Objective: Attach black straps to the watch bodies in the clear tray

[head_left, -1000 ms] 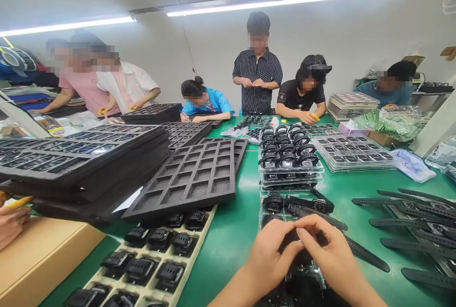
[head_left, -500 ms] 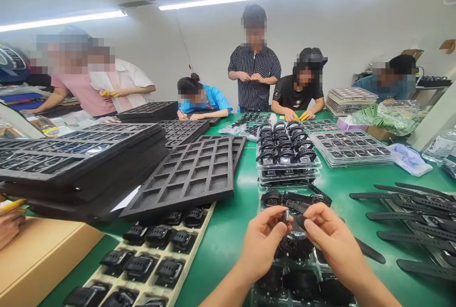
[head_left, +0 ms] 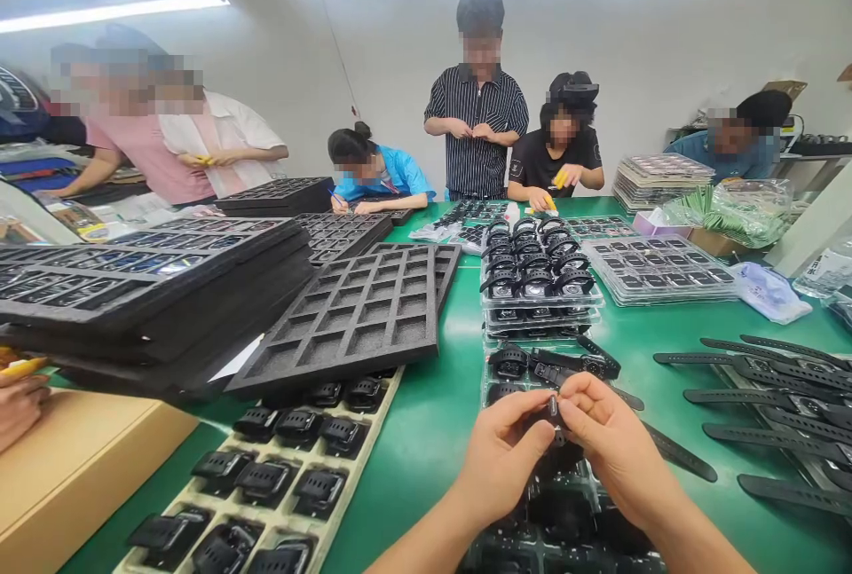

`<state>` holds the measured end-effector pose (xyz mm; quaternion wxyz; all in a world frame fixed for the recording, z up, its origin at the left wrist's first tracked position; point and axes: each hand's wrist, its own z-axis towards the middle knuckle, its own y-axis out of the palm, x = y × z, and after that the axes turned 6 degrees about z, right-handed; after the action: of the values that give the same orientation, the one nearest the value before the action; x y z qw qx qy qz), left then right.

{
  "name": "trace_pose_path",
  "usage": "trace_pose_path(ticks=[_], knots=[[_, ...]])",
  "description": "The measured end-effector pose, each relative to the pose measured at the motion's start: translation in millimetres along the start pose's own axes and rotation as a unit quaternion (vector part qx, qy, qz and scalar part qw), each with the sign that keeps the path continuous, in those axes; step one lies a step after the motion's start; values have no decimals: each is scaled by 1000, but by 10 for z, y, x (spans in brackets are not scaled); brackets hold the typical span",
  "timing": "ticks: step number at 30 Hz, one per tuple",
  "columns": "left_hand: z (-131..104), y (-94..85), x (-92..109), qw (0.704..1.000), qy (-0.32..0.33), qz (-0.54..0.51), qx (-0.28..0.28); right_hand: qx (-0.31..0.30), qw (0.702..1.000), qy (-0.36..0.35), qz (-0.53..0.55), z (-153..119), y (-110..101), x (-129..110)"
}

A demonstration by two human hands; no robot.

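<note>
My left hand (head_left: 502, 454) and my right hand (head_left: 609, 436) meet over a clear tray at the lower centre, both pinching parts of a black watch strap (head_left: 554, 410) with a small silvery buckle. Beneath them the clear tray (head_left: 532, 547) holds dark watches, partly hidden by my hands. Just beyond my fingers, watches with black straps (head_left: 511, 363) lie in its far end. Further back stands a stack of clear trays (head_left: 542, 308) with curled black watches on top.
A cream tray of watches (head_left: 326, 503) and an empty black foam tray (head_left: 359, 317) lie left. Stacked black trays (head_left: 200, 317) and a cardboard box (head_left: 93, 459) stand further left. Loose straps (head_left: 765, 397) spread right. Several people work around the green table (head_left: 426, 432).
My hands have come together, and the buckle and strap end that were apart now meet between my fingers. Across the table, a person in black has raised one hand.
</note>
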<state>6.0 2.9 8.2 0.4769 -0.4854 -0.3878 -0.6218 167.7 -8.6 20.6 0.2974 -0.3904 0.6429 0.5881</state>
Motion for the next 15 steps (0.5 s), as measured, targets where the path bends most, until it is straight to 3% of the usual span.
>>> trace_pose_path(ticks=[7, 12, 15], knots=[[16, 22, 20, 999, 4, 45, 7, -13, 1000, 14, 11, 21, -2, 40], [-4, 60, -12, 999, -25, -3, 38, 7, 997, -50, -55, 34, 15, 52], [3, 52, -33, 994, -57, -59, 71, -29, 989, -89, -114, 11, 17, 48]])
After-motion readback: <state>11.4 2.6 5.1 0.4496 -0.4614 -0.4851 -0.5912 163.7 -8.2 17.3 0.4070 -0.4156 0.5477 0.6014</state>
